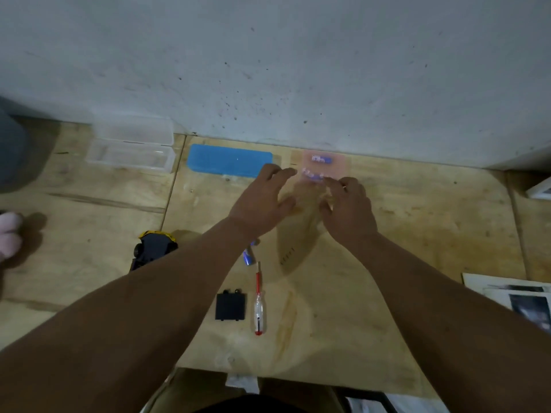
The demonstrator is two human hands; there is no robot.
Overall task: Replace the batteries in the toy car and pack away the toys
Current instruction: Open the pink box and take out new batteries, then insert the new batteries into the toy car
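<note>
Far left of the hands, the toy car [153,251] sits upside down, and the battery cover [231,306] and screwdriver [258,299] lie below the wrists. One battery [248,255] peeks out under the left forearm. Left hand [262,202] is spread open, holding nothing. Right hand [347,208] is curled at the pink battery case [325,166]; it's blurry, so I can't tell if it's gripping one. I'd steady the case with the left and pinch one cell out.
</note>
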